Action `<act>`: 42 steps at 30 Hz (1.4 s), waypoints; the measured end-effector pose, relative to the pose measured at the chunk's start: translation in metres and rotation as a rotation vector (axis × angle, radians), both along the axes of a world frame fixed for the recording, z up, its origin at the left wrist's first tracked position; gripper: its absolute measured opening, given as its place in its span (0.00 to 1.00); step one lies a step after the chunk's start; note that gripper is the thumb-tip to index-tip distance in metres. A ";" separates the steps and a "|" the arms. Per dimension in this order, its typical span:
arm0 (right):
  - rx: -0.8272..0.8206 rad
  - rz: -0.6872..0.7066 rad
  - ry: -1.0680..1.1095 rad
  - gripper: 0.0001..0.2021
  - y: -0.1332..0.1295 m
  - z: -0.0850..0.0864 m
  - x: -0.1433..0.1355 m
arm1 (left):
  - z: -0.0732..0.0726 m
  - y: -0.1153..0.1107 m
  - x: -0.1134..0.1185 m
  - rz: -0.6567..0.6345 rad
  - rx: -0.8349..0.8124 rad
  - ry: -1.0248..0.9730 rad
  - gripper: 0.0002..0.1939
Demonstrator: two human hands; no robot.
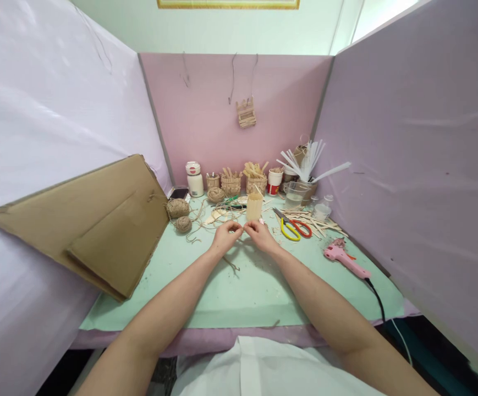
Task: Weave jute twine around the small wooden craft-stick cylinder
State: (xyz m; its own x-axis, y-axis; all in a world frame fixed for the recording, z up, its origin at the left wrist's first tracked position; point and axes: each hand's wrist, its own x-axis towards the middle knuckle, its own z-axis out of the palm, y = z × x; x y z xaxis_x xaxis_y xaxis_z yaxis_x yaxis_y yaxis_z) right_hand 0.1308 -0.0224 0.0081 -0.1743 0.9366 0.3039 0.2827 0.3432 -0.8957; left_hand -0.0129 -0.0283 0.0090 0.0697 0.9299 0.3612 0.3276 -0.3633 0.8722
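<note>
My left hand (227, 235) and my right hand (259, 234) meet over the middle of the table, thumbs and fingertips pinched closed almost against each other. A thin strand of twine (231, 265) trails out beneath my left hand onto the green surface. It seems to run up into the pinched fingers, though the fingertips cover most of it. Just behind my right hand stands a small upright box of pale wooden sticks (254, 207). Scissors with yellow and red handles (291, 226) lie to the right of that hand.
Balls of twine (178, 208) sit at the left, beside leaning cardboard (110, 225). Stick-filled baskets (231, 182), a white bottle (194, 179) and a paper cup (274, 182) line the back. Loose sticks (321, 223) and a pink glue gun (346, 260) with its cord lie right.
</note>
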 end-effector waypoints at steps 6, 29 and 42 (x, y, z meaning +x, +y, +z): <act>-0.073 0.016 0.064 0.12 -0.001 0.005 0.004 | -0.003 0.000 0.000 0.022 -0.122 -0.183 0.10; 0.305 -0.131 -0.255 0.03 -0.007 0.006 0.007 | -0.008 0.005 -0.002 -0.017 -0.033 -0.029 0.07; 0.123 -0.127 0.026 0.07 -0.002 0.008 0.009 | -0.001 -0.002 0.001 -0.013 -0.167 -0.198 0.10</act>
